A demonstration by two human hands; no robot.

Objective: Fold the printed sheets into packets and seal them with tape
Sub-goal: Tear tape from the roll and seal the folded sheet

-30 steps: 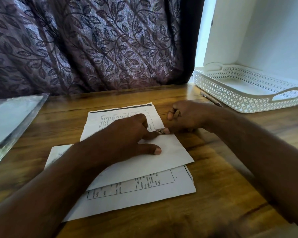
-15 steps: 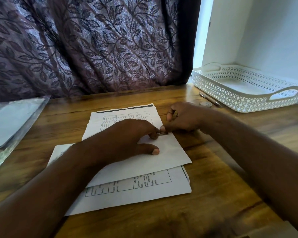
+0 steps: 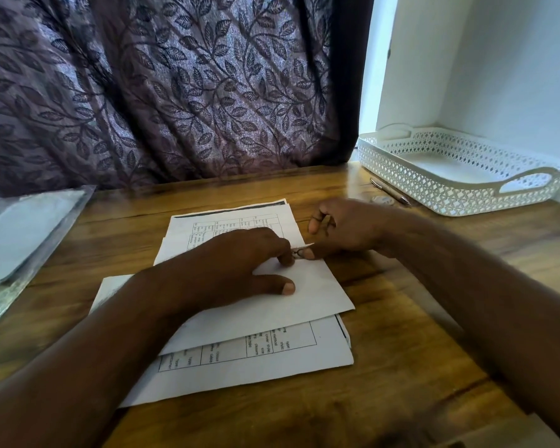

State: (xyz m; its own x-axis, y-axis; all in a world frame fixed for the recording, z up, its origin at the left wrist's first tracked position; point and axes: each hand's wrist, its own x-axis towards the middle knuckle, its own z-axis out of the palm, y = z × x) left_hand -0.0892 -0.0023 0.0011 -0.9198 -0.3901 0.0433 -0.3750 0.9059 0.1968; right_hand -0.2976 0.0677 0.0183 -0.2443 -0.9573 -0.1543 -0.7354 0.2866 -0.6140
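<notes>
A folded white sheet [image 3: 314, 286] lies on top of a stack of printed sheets [image 3: 272, 354] in the middle of the wooden table [image 3: 401, 367]. My left hand [image 3: 233, 266] rests on the folded sheet, its index fingertip and thumb pressing it down. My right hand [image 3: 346, 231] sits at the sheet's far right corner with curled fingers. It pinches a small turned-up corner of the sheet right against my left index fingertip. A small tape roll [image 3: 382, 200] lies just beyond my right hand.
A white lattice tray [image 3: 450, 195] stands at the back right, with a pen [image 3: 390, 190] along its near side. A clear plastic sleeve [image 3: 23, 231] holding paper lies at the left edge. A dark leaf-patterned curtain [image 3: 175, 92] hangs behind the table.
Both hands stay at the folded sheet's far corner. A small corner of paper now stands up between my right thumb and left index fingertip.
</notes>
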